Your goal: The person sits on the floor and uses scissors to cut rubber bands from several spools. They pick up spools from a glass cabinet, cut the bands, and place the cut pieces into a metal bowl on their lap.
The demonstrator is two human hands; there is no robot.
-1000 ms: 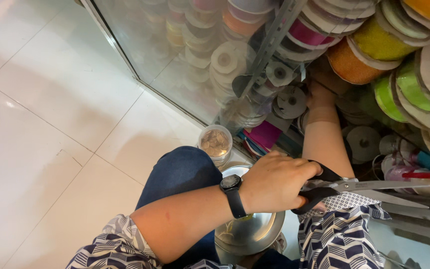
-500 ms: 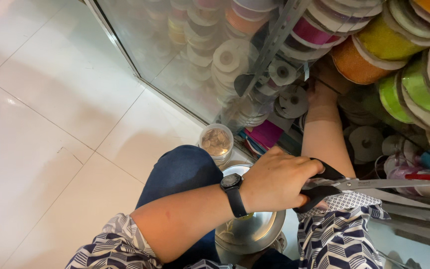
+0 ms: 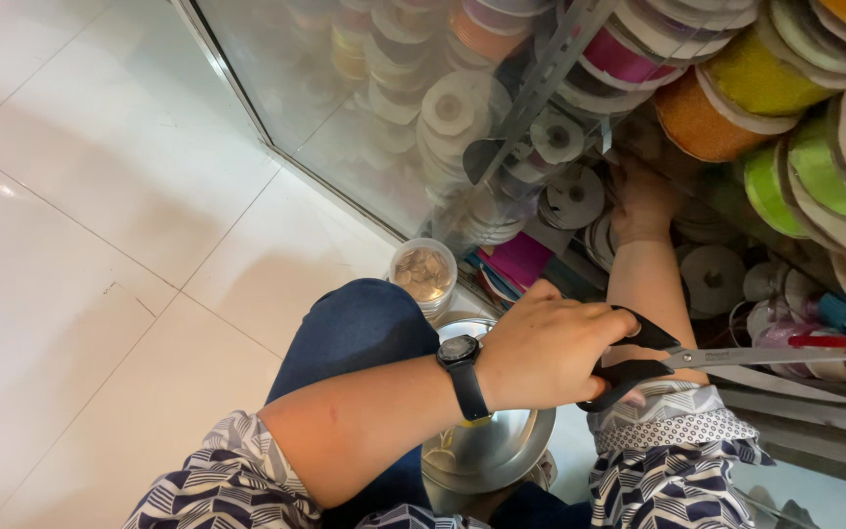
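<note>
The left hand [image 3: 550,348] is gripping black-handled steel scissors [image 3: 697,358] with blades parted, pointing toward the shelf — the right hand [image 3: 643,201] is reaching in among the ribbon spools [image 3: 570,196], its grip impossible to tell; a careful pull looks needed. A clear plastic tub [image 3: 423,274] is holding brownish bits — the round metal tin [image 3: 492,446] is sitting lidded

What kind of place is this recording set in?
Probably a ribbon or haberdashery shop. Shelves hold many ribbon spools in orange, green, pink and white behind a glass panel. The left hand holds black-handled scissors with blades apart; the right hand reaches among the spools.
</note>
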